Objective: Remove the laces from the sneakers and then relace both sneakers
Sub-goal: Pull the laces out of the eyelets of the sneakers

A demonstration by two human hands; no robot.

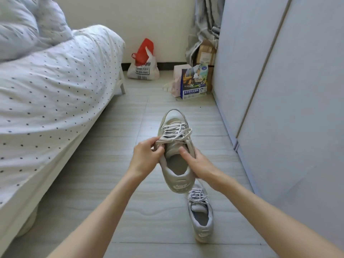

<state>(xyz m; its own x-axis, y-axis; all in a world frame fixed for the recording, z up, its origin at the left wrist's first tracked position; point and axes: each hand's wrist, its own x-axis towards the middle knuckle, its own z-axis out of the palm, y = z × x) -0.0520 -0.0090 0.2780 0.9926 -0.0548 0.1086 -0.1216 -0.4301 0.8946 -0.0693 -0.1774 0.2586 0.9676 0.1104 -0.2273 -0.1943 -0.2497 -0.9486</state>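
While the right hand (200,164) curls round the right side of the raised sneaker (176,153), thumb on the collar, the left hand (147,155) pinches the lace (174,136) at the tongue's left edge. Heel nearest, toe far, the shoe hangs between both hands. Its laced mate (201,213) lies on the floor (130,202), nearer and slightly right.

Pale grey-white sneaker (175,146) with white laces (176,134), 2nd matching sneaker (201,216) on pale grey streaked floor tiles (111,183), white bedsheet (55,90) with small dark dots, red-and-white plastic bag (143,62), blue-and-white printed bag (193,82), light grey wardrobe (288,90)
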